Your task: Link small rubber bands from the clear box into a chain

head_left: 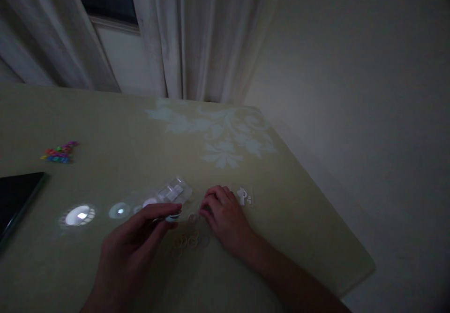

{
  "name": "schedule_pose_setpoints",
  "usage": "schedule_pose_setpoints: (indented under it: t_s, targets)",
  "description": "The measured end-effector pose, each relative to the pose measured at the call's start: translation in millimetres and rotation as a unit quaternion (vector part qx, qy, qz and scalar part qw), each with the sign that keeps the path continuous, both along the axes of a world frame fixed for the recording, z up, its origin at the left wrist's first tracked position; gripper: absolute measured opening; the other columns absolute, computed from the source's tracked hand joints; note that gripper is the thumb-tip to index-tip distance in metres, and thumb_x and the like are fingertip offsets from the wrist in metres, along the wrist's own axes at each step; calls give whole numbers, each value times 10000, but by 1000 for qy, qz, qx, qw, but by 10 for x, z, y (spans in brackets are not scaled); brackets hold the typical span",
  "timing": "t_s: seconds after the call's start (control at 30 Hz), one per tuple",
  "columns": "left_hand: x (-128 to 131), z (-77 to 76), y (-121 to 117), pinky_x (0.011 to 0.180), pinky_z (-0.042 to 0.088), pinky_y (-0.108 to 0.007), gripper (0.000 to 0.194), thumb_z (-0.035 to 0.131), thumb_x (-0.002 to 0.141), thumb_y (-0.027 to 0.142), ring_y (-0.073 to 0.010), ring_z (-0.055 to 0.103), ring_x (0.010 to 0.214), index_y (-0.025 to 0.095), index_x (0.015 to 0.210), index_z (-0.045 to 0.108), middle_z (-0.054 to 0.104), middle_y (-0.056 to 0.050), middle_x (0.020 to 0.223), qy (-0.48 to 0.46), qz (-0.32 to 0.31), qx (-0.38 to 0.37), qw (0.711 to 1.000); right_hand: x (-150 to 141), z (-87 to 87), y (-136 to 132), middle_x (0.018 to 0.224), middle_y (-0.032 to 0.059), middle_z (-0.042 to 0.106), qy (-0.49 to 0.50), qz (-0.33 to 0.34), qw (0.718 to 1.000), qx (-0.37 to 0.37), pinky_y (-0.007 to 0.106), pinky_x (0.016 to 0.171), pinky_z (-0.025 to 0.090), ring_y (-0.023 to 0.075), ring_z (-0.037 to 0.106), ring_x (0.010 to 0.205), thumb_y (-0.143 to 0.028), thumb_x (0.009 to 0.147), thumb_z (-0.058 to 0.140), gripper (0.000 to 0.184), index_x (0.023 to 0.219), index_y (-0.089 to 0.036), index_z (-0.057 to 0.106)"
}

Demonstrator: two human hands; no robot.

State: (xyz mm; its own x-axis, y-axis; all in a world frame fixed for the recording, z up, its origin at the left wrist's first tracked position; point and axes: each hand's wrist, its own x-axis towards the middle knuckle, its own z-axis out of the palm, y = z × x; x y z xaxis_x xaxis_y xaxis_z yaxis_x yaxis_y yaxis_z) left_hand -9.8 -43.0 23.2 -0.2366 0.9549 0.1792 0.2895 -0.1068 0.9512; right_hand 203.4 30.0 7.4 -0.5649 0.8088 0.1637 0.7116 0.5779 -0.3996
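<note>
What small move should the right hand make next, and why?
Probably shift the right hand slightly left and pinch the nearest loose ring: it lies between the two hands, close to the right one, while the left hand grips a small pale item. Whether the right hand holds anything is unclear, so check first.

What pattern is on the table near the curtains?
The table has pale leaves and swirls, best seen in the head view.

A yellowish table (116,120) with a pale leafy pattern (223,156) bears a dark flat slab (21,193), a multicoloured heap (59,153), a clear plastic box (176,191), thin rings (193,246) and white shapes (242,194).
</note>
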Motion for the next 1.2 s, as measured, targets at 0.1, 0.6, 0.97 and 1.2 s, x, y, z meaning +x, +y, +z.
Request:
schedule_pose_setpoints:
  t_s: [0.1, 0.6, 0.97, 1.2]
  targets:
    - [-3, -5, -8, 734, 648, -178, 121, 737, 912, 354, -136, 803, 785, 339, 1004, 813, 838, 34, 982, 3, -1, 10, 1000, -3, -51, -12, 1101, 107, 660, -34, 6, 999, 7, 418, 906, 494, 268, 570, 1018, -181, 970, 727, 71, 996, -147, 670]
    - [24, -91, 22, 763, 615, -166, 262, 614, 989, 212, -129, 785, 874, 362, 1145, 761, 806, 27, 1003, 115, -136, 133, 975, -10, 211, -276, 988, 17, 539, 349, 91, 886, -291, 293, 843, 443, 156, 523, 912, -252, 1079, 509, 102, 1009, -210, 570]
    - [15, -87, -10, 844, 599, -158, 225, 643, 966, 217, -116, 766, 954, 348, 1120, 742, 780, 35, 1050, 158, -118, 131, 972, 68, 271, -157, 948, 23, 634, 353, 92, 874, -321, 292, 850, 465, 159, 605, 914, -303, 1047, 611, 173, 938, -194, 691]
    - [46, -55, -37, 776, 632, -165, 176, 662, 959, 255, -137, 800, 901, 326, 1099, 741, 823, 35, 1023, 55, -77, 55, 994, 210, 221, -62, 967, 21, 655, 152, 97, 956, -232, 261, 792, 483, 153, 637, 869, -170, 913, 738, 69, 970, -205, 755]
